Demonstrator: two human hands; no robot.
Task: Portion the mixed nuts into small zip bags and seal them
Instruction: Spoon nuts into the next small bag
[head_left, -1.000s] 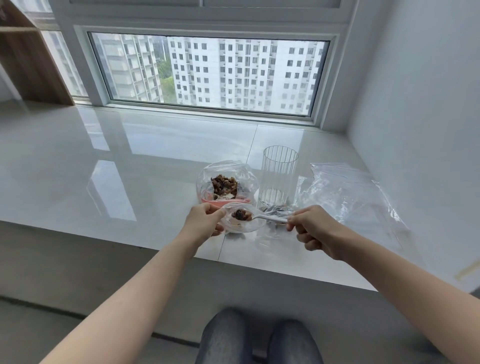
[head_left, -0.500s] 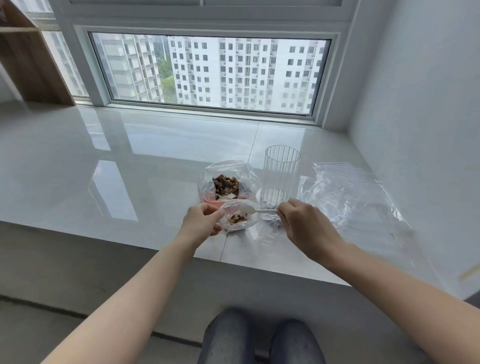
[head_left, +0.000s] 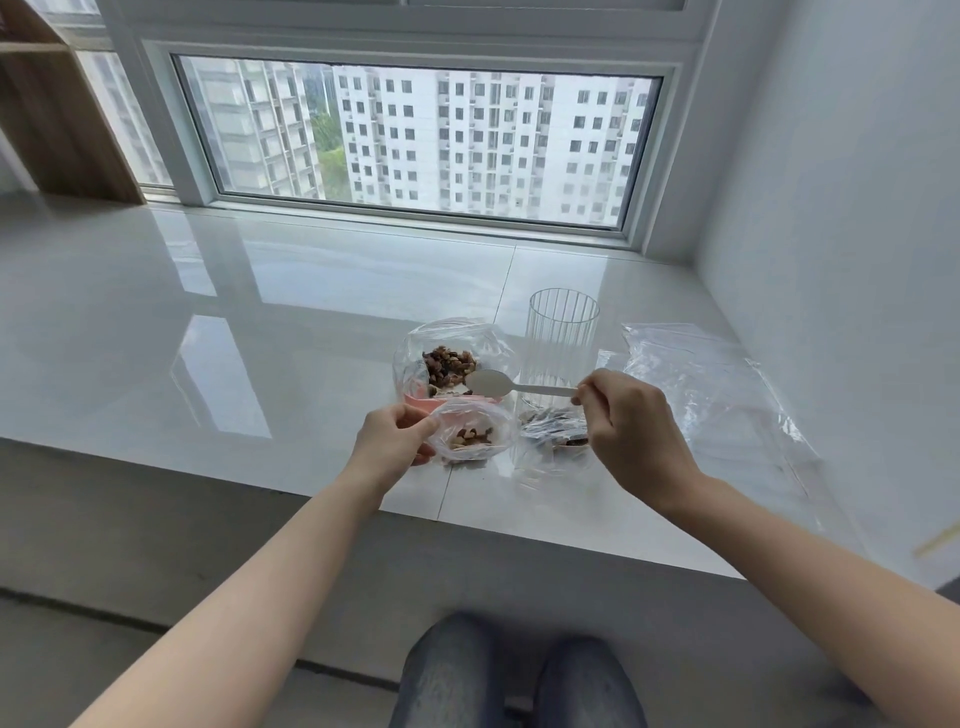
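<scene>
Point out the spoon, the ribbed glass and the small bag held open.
spoon (head_left: 491, 383), head view, on its bowl.
ribbed glass (head_left: 562, 332), head view, on its side wall.
small bag (head_left: 475, 435), head view, on the nuts inside.

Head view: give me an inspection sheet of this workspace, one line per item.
Surface: glossy white ledge, reflecting the window.
Job's things: nuts in a big bag over a pink bowl; small bag open, some nuts inside; spoon empty, above the bowl; filled bag lying by the glass.
Clutter: ribbed glass; loose empty bags.
Hands: left hand holds the small bag's mouth; right hand pinches the spoon handle.
Cables: nothing seen.
Surroundings: window onto apartment blocks; wooden shelf at left; knees below.
</scene>
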